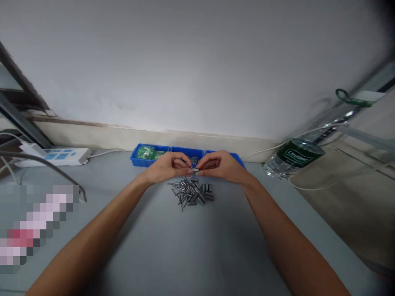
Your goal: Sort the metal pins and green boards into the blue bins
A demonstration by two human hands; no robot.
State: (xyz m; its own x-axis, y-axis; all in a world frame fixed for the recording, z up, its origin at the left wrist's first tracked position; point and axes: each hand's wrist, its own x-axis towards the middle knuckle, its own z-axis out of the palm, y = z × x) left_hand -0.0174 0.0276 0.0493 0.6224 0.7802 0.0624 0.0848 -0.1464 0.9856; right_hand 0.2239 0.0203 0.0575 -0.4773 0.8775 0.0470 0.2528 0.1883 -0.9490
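Observation:
My left hand (166, 167) and my right hand (224, 167) meet above the table, with fingertips pinched from both sides. Between them is a small metal cylinder (195, 169), gripped at its two ends; its details are too small to make out. Just below my hands, on the grey table, lies a pile of thin metal pins (182, 191), perhaps screws. Short metal cylinders (206, 188) are heaped at the pile's right side. My fingers partly hide the middle blue bin (188, 151), which has metal pieces in it.
The left blue bin (133, 159) holds small items in green and clear packing. A third blue bin (237, 157) stands behind my right hand. A white power strip (69, 156) with cables lies at the back left. A large water bottle (294, 156) leans at the right.

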